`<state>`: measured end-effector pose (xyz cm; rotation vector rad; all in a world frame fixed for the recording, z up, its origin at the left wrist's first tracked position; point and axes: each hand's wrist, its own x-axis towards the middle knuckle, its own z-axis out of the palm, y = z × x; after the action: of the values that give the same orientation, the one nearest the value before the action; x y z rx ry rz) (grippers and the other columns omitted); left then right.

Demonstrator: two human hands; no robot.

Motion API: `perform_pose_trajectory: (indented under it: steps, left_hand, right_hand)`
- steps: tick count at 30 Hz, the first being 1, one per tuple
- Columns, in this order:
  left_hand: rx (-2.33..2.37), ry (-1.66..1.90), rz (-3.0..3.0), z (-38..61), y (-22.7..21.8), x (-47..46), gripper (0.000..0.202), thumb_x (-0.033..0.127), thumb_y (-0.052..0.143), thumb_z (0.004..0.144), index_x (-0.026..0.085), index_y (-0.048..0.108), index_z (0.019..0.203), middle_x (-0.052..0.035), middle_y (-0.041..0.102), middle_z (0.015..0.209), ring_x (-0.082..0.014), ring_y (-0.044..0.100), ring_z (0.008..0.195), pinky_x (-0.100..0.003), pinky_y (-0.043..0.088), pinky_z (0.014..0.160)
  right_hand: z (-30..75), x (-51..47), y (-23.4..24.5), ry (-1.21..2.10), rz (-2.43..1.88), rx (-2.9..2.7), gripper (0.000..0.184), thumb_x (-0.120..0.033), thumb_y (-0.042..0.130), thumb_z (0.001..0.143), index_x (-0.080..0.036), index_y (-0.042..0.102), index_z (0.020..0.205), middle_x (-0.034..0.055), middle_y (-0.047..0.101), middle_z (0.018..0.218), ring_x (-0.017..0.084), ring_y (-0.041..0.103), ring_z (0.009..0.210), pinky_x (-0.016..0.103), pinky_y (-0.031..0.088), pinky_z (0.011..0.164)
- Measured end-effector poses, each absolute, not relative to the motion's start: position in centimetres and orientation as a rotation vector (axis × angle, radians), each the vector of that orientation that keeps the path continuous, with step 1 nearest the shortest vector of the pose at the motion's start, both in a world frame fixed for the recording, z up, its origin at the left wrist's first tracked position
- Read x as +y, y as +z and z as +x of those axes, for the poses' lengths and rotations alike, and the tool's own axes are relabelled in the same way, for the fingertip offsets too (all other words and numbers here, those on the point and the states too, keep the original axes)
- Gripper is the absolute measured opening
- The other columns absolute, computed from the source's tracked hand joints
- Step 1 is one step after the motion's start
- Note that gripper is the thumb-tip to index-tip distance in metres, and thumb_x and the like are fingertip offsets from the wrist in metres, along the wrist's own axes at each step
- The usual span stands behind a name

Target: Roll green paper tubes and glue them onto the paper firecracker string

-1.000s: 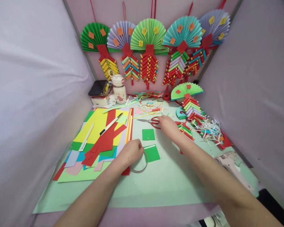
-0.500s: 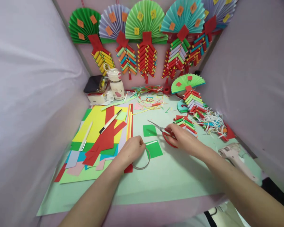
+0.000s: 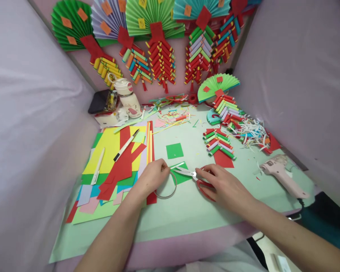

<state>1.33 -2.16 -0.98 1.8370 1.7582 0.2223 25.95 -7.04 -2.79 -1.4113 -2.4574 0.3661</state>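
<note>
Desk (image 3: 184,223), mint-green | my left hand (image 3: 155,174) pinches thin ring (image 3: 166,197) | right hand (image 3: 223,179) grips scissors (image 3: 193,174), now moved to white strip (image 3: 177,165): cut possible

The right hand (image 3: 225,185) grips red-handled scissors (image 3: 204,190), their blades over a green paper square (image 3: 181,179), near a white strip (image 3: 178,165) at the fingertips of the left hand (image 3: 155,175). That hand pinches a thin ring (image 3: 175,188), whose loop lies on the near side of the pinch. Beyond the blades lies a second square (image 3: 175,151); left of both hands, a paper pile (image 3: 109,158); right of them, a glue gun (image 3: 283,176); far beyond, hanging paper fans (image 3: 155,11)
</note>
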Motion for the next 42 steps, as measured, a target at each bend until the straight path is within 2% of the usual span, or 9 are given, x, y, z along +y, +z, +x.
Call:
perform_pose_trajectory:
  steps: [4,16,26,34,42]
  left_hand:
    - [1.753,0.225,1.829,1.4,-0.9,-2.1,0.015,0.03,0.045,0.079,0.021,0.054,0.071,-0.0013,0.064,0.074,-0.0159,0.056,0.067,-0.026,0.037,0.057]
    - [1.752,0.206,1.844,1.4,-1.1,-2.0,0.017,0.032,0.045,0.081,0.021,0.054,0.071,-0.0006,0.063,0.071,-0.0157,0.055,0.065,-0.026,0.036,0.056]
    - [1.763,0.209,1.84,1.4,-1.4,-1.9,0.018,0.033,0.046,0.081,0.022,0.054,0.071,-0.0004,0.063,0.071,-0.0154,0.055,0.065,-0.026,0.036,0.056]
    - [1.771,0.221,1.83,1.3,-1.4,-1.9,0.016,0.033,0.046,0.08,0.022,0.054,0.071,0.0001,0.063,0.072,-0.0155,0.056,0.065,-0.026,0.037,0.056]
    - [1.777,0.201,1.819,1.5,-1.0,-2.0,0.016,0.032,0.046,0.079,0.021,0.055,0.072,-0.0016,0.064,0.073,-0.0166,0.056,0.066,-0.027,0.036,0.056]
  right_hand:
    - [25.7,-6.9,-2.9,0.301,-1.354,-2.478,0.031,-0.027,0.051,0.089,-0.022,0.055,0.12,0.0097,0.057,0.11,0.023,0.055,0.098,0.035,0.049,0.08]
    - [24.7,-6.3,-2.8,0.262,-1.311,-2.542,0.023,-0.023,0.052,0.091,-0.019,0.057,0.113,0.0076,0.06,0.098,0.022,0.054,0.096,0.033,0.047,0.081]
    - [23.8,-6.4,-2.8,0.206,-1.363,-2.575,0.016,-0.02,0.05,0.092,-0.019,0.056,0.107,0.005,0.06,0.092,0.02,0.056,0.089,0.029,0.044,0.072]
    - [23.6,-6.3,-2.6,0.17,-1.371,-2.596,0.011,-0.019,0.047,0.093,-0.019,0.058,0.095,0.0041,0.059,0.085,0.017,0.055,0.079,0.028,0.04,0.067]
    - [24.1,-6.0,-2.6,0.283,-1.399,-2.614,0.014,-0.02,0.05,0.092,-0.022,0.059,0.103,0.0031,0.058,0.088,0.015,0.054,0.079,0.026,0.039,0.066]
